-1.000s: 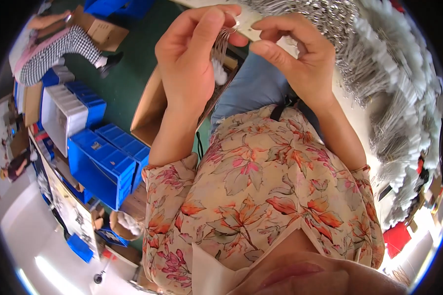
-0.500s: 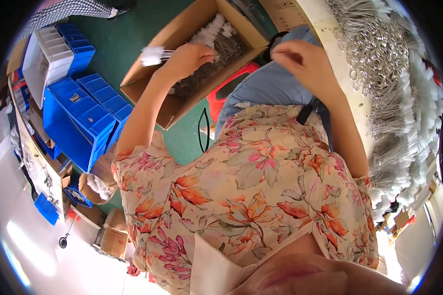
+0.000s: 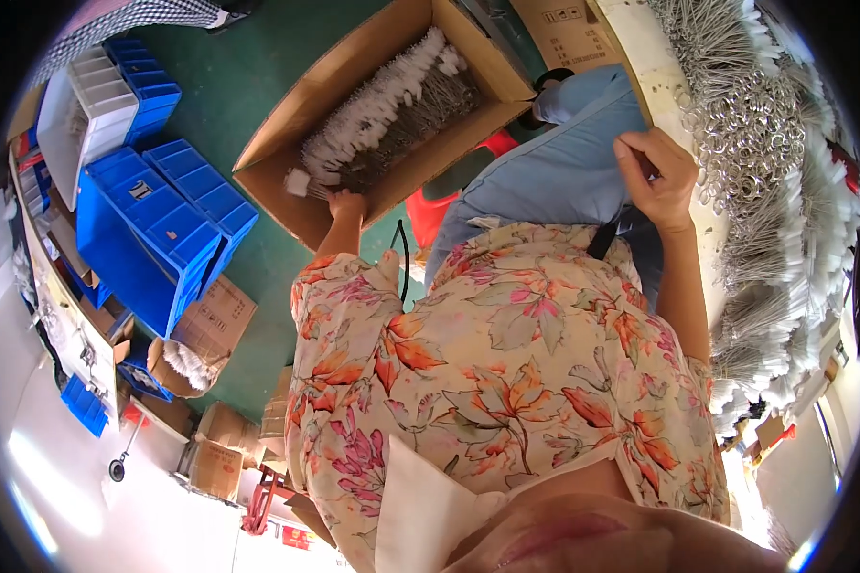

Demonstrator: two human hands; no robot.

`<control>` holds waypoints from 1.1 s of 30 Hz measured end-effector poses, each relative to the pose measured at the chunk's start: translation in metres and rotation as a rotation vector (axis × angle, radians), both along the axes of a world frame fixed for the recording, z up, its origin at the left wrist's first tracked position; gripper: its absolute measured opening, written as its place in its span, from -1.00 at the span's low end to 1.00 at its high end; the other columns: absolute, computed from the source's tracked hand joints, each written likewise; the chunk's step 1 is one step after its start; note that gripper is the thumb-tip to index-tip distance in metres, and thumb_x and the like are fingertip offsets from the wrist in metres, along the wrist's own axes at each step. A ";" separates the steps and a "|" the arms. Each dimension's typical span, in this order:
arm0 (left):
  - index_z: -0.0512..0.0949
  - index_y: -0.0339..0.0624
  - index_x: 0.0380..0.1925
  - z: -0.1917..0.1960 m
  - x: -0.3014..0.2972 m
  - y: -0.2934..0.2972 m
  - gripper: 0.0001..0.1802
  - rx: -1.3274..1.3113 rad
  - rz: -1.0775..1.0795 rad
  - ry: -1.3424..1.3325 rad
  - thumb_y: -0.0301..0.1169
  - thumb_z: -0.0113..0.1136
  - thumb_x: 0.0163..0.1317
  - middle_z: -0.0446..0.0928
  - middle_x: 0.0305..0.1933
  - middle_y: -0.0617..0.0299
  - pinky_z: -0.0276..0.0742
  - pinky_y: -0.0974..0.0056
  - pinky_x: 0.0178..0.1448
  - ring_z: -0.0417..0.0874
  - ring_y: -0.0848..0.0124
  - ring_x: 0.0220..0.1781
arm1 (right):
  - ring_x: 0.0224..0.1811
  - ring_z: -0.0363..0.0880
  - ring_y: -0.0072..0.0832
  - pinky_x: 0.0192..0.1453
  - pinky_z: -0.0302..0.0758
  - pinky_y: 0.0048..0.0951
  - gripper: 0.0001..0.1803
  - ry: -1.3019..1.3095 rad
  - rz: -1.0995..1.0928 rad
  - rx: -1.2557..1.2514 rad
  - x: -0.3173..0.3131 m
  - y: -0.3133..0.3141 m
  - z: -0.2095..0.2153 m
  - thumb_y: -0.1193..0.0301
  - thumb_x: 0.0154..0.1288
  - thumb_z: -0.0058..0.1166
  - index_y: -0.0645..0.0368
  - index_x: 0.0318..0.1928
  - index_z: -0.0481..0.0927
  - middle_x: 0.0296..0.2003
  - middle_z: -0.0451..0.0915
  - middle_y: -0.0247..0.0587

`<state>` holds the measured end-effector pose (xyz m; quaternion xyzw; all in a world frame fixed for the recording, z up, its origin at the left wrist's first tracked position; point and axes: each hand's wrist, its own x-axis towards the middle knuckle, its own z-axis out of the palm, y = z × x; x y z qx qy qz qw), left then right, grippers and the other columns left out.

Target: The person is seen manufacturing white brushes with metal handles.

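Inside the left end of an open cardboard box [image 3: 287, 129], my left hand [image 3: 348, 204] is closed on a small bunch of white-tipped wire brushes [image 3: 298, 182]. Their white bristle heads point left, out past my fingers. Beside that hand, a long packed row of similar brushes [image 3: 392, 100] lies in the box, white heads along one side and metal wire along the other. My right hand [image 3: 661, 174] is raised by the table edge, over my right leg, with its fingers curled in. What it holds, if anything, is hidden.
A pale table [image 3: 661, 67] on the right carries a heap of ring-ended wire brushes [image 3: 750, 143]. Blue plastic crates [image 3: 148, 215] and a white crate [image 3: 103, 100] stand on the left. A red stool [image 3: 432, 218] is beside the box. Someone's checked clothing [image 3: 129, 24] shows at upper left.
My left hand has gone down and back into the near left end of the box with the brushes. My right hand has moved right, toward the table, its fingers still curled.
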<state>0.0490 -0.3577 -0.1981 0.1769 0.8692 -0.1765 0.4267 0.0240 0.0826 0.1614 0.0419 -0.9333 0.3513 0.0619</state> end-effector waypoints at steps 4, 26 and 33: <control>0.53 -0.12 -0.08 0.017 -0.035 0.006 -0.65 0.171 0.547 0.220 -0.25 -0.04 0.20 0.55 -0.04 0.04 0.50 0.15 0.01 0.61 0.22 -0.07 | -0.71 0.31 -0.64 -0.64 0.22 -0.62 -0.93 0.058 -0.002 -0.125 -0.008 -0.003 -0.001 0.61 0.02 0.17 0.22 -0.43 0.57 -0.62 0.45 -0.32; 0.55 -0.22 -0.31 0.500 -0.423 0.555 -0.75 0.937 -0.708 1.049 -0.26 0.12 0.14 0.56 -0.23 0.01 0.46 0.09 -0.09 0.58 0.08 -0.16 | -0.52 0.52 -0.45 -0.41 0.46 -0.50 -0.89 0.325 -0.779 0.199 0.086 0.212 0.143 0.49 0.15 0.11 0.27 -0.32 0.59 -0.48 0.56 -0.18; 0.56 -0.13 -0.35 0.515 -0.428 0.576 -0.78 0.861 -0.674 0.776 -0.26 0.14 0.07 0.58 -0.35 -0.03 0.49 -0.02 -0.13 0.59 0.01 -0.22 | -0.47 0.59 -0.33 -0.31 0.52 -0.37 -0.78 0.001 -1.025 0.214 0.050 0.329 0.147 0.27 0.07 0.11 0.17 -0.40 0.62 -0.52 0.61 -0.20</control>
